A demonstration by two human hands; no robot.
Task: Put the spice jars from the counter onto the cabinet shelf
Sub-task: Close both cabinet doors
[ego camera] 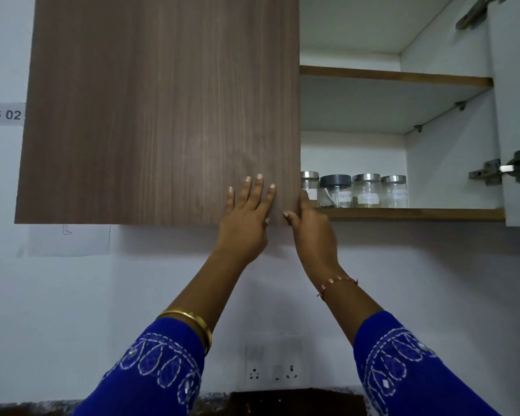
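Pressing left hand flat on left door, right hand gripping its edge; jars already shelved, probably door handling next.

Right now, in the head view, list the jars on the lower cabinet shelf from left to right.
Steel-lidded jar partly hidden behind the door edge → dark-lidded jar → steel-lidded jar → steel-lidded jar.

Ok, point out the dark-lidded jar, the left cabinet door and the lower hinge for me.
dark-lidded jar (335, 181), head view, on its dark lid.
left cabinet door (162, 109), head view, on its wood-grain face.
lower hinge (500, 171), head view, on the metal arm.
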